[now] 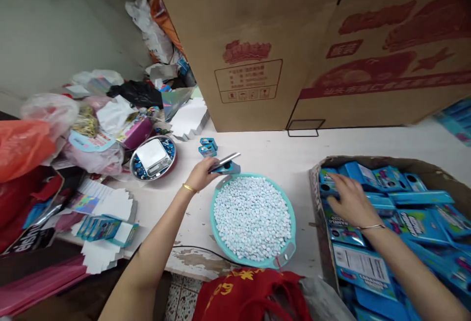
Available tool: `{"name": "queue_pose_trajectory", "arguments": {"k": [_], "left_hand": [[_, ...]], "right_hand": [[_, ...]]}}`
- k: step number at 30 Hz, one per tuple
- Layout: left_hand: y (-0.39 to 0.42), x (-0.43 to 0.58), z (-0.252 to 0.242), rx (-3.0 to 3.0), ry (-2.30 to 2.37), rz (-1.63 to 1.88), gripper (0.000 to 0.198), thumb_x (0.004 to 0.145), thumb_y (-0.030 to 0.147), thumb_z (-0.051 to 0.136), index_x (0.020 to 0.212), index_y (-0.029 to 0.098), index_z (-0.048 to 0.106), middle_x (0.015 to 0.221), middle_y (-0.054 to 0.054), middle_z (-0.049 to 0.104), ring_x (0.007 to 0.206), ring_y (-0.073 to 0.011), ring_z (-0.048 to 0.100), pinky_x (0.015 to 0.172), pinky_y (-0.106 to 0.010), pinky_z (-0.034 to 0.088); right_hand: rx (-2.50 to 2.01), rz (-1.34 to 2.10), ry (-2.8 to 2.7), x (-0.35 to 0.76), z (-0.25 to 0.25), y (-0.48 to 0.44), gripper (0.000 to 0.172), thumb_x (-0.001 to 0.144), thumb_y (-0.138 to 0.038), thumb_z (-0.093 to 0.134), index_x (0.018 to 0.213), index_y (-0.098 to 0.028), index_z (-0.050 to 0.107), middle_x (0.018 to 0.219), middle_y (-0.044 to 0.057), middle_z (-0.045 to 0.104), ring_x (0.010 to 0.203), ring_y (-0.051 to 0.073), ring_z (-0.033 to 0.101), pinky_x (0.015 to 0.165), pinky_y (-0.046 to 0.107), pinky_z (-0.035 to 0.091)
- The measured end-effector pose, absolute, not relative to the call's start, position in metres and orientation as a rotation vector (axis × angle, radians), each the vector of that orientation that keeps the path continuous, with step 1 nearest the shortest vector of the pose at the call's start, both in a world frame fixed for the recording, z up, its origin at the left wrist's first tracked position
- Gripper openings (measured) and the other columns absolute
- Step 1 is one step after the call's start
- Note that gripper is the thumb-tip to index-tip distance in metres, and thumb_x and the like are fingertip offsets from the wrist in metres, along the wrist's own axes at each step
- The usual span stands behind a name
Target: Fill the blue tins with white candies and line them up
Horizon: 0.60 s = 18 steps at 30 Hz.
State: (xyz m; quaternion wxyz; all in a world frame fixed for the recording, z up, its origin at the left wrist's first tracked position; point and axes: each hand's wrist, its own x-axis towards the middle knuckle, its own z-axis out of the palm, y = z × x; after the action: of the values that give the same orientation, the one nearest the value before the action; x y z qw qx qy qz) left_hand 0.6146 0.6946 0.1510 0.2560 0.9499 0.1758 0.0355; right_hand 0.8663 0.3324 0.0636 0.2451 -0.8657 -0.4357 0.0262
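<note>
My left hand (pixel 201 173) is closed on a small blue box (pixel 225 164) with its flap open, held at the far rim of a teal basin (pixel 214 223) full of small white pellets (pixel 252 216). My right hand (pixel 349 200) reaches into a cardboard tray (pixel 316 198) of blue packages (pixel 405 208), fingers spread over them, grasping nothing visible. Two more small blue boxes (pixel 208 147) stand on the white table (pixel 279 151) just beyond my left hand.
A metal bowl with a small scale (pixel 153 160) sits to the left. Bags, papers and flat blue boxes (pixel 105 227) clutter the left side. Large cardboard cartons (pixel 294 41) wall off the back. A red bag (pixel 250 294) lies near the front edge.
</note>
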Motion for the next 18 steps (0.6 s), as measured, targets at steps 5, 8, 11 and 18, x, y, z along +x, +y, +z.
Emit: {"name": "queue_pose_trajectory", "arguments": {"k": [5, 8, 11, 18], "left_hand": [[0.781, 0.604, 0.09, 2.617, 0.901, -0.065, 0.035, 0.075, 0.02, 0.067, 0.108, 0.018, 0.059, 0.1, -0.006, 0.059, 0.092, -0.0216, 0.057, 0.081, -0.03, 0.043], [0.809, 0.603, 0.059, 2.593, 0.964, -0.08, 0.031, 0.075, 0.021, 0.066, 0.105, 0.017, 0.06, 0.099, -0.006, 0.058, 0.09, -0.0212, 0.058, 0.08, -0.029, 0.044], [0.826, 0.606, 0.039, 2.575, 0.978, -0.044, 0.034, 0.077, 0.019, 0.062, 0.111, 0.017, 0.057, 0.108, -0.007, 0.056, 0.091, -0.0185, 0.057, 0.082, -0.028, 0.044], [0.829, 0.608, 0.027, 2.504, 1.002, 0.168, 0.065, 0.077, 0.025, 0.064, 0.133, 0.011, 0.034, 0.128, -0.015, 0.045, 0.089, -0.0162, 0.055, 0.081, -0.029, 0.048]], "right_hand": [[-2.649, 0.093, -1.376, 0.899, 0.023, 0.32, 0.046, 0.07, -0.028, 0.049, 0.113, -0.016, 0.057, 0.12, 0.021, 0.06, 0.116, 0.04, 0.051, 0.096, 0.06, 0.037], [-2.675, 0.091, -1.425, 0.896, 0.017, 0.326, 0.029, 0.073, -0.031, 0.047, 0.097, -0.023, 0.061, 0.105, 0.017, 0.066, 0.104, 0.037, 0.058, 0.095, 0.056, 0.038], [-2.693, 0.112, -1.466, 0.897, 0.028, 0.33, 0.021, 0.075, -0.035, 0.048, 0.089, -0.026, 0.061, 0.099, 0.015, 0.066, 0.093, 0.035, 0.059, 0.082, 0.051, 0.044], [-2.813, 0.089, -1.203, 0.903, 0.101, 0.326, 0.028, 0.071, -0.056, 0.057, 0.073, -0.029, 0.051, 0.072, 0.013, 0.06, 0.072, 0.032, 0.057, 0.065, 0.046, 0.045]]}}
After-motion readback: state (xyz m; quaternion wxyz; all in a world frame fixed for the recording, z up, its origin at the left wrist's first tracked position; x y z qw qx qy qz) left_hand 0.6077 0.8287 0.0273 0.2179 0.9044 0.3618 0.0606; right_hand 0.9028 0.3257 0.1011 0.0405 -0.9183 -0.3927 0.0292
